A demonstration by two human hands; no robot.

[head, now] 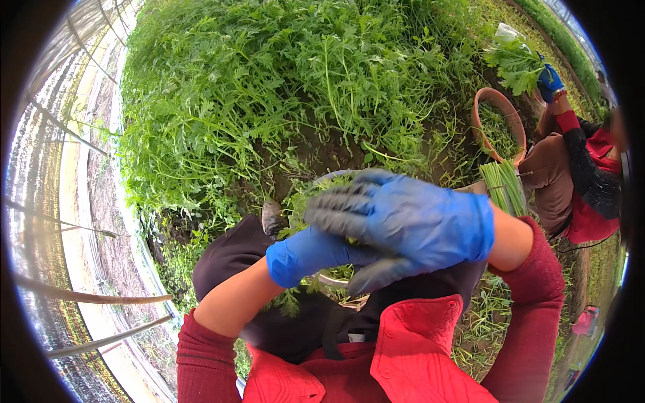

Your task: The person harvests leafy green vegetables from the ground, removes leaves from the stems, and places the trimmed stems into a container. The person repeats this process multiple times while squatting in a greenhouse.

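Note:
Both hands wear blue disposable gloves with dark soil stains. My right hand (pixel 398 214) lies across the top of my left hand (pixel 322 254) at the centre of the head view, above my lap. The right fingers are slightly blurred and extended to the left. Most of the left hand's fingers are hidden beneath the right one, so whether it holds anything does not show. Leafy green sprigs (pixel 289 302) hang just below the left wrist. Under the hands, a pale round container (pixel 335 176) with greens shows only in part.
Dense leafy green plants (pixel 302 75) grow in front of me over dark soil. At right, a co-worker's blue-gloved hand (pixel 549 80) holds a leafy bunch (pixel 519 63) near an orange-brown tub (pixel 478 108) of greens. Bundled green stems (pixel 504 189) lie beside the tub. Curved poles (pixel 101 299) stand at left.

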